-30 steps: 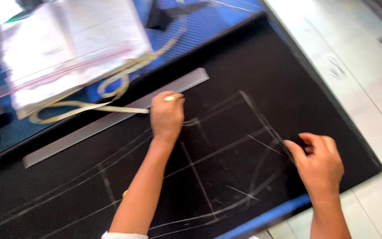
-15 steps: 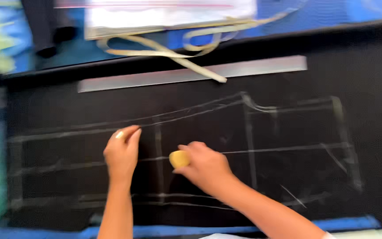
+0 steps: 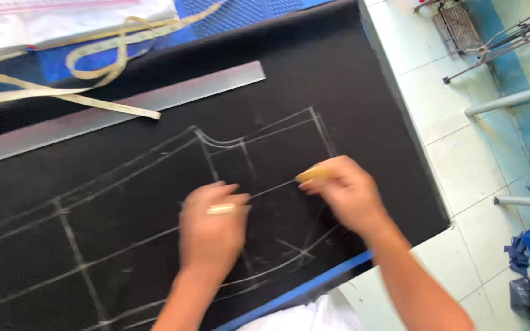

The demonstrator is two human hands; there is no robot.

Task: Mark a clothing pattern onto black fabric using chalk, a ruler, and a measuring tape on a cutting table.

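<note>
Grip: I'm seeing right hand [image 3: 346, 195] pinching yellow chalk [image 3: 311, 175]; left hand [image 3: 211, 225] lying flat, gripping nothing.
Chalk: tip touching black fabric [image 3: 154, 184] on white lines.
Beyond: metal ruler [image 3: 118, 113], tape measure [image 3: 87, 67] lying near.

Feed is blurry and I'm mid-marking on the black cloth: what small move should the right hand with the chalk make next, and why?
Probably draw the yellow tailor's chalk a little further along the faint white line it rests on. The right hand pinches the chalk at that line's end on the black fabric, and the left hand lies flat beside it, pressing the cloth down, so the stroke should stay steady.
</note>
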